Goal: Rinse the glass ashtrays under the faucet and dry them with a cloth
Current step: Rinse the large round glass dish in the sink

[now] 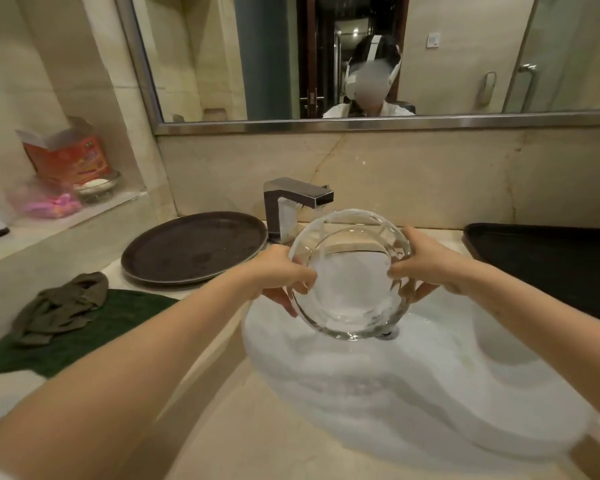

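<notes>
A round clear glass ashtray [349, 275] is held tilted over the white sink basin [430, 393], just below the spout of the square metal faucet [293, 202]. My left hand [279, 271] grips its left rim and my right hand [426, 263] grips its right rim. Whether water runs from the spout I cannot tell. A crumpled olive cloth [61, 306] lies on a dark green towel [94, 337] on the counter to the left.
A round dark tray [194, 247] rests on the counter left of the faucet. A black rectangular tray [548, 265] sits at the right. A wall niche at the left holds a red box [66, 157], a small dish and pink items. A mirror spans the wall behind.
</notes>
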The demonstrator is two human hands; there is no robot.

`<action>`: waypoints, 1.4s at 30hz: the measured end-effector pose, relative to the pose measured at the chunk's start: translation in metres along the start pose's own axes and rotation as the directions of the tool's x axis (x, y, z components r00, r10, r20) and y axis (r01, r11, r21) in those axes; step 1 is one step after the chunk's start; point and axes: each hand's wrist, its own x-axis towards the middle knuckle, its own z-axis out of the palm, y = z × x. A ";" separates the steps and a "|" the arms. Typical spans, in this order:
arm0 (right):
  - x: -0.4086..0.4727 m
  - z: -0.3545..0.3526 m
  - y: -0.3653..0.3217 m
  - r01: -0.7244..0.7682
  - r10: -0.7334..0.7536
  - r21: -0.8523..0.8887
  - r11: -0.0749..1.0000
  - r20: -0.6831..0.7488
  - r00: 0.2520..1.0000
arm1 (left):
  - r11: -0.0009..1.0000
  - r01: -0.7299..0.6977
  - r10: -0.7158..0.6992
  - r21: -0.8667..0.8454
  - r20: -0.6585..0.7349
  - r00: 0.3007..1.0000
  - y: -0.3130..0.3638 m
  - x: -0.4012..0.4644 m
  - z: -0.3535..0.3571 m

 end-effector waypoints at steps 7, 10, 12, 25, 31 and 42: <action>-0.012 0.014 0.007 -0.140 0.140 -0.008 0.990 0.054 0.989 | 0.995 0.081 -0.083 0.050 0.040 0.996 -0.010 -0.004 0.006; -0.015 0.020 -0.005 -0.107 0.109 -0.032 0.994 0.074 0.991 | 0.992 0.114 -0.116 0.056 0.030 0.993 -0.013 -0.008 -0.005; -0.015 0.025 -0.021 -0.070 0.073 -0.042 0.997 0.067 0.995 | 0.990 0.138 -0.138 0.027 0.005 0.990 -0.019 -0.013 -0.020; 0.003 0.163 -0.130 0.190 -0.115 -0.148 0.971 0.408 0.906 | 0.902 0.407 -0.375 0.146 -0.207 0.904 -0.119 -0.098 -0.138; 0.011 0.192 -0.136 0.324 -0.164 -0.333 0.886 0.429 0.888 | 0.853 0.463 -0.399 0.239 -0.273 0.875 -0.148 -0.105 -0.149; 0.014 0.191 -0.128 0.427 -0.245 -0.400 0.811 0.430 0.869 | 0.756 0.457 -0.367 0.468 -0.275 0.889 -0.155 -0.096 -0.144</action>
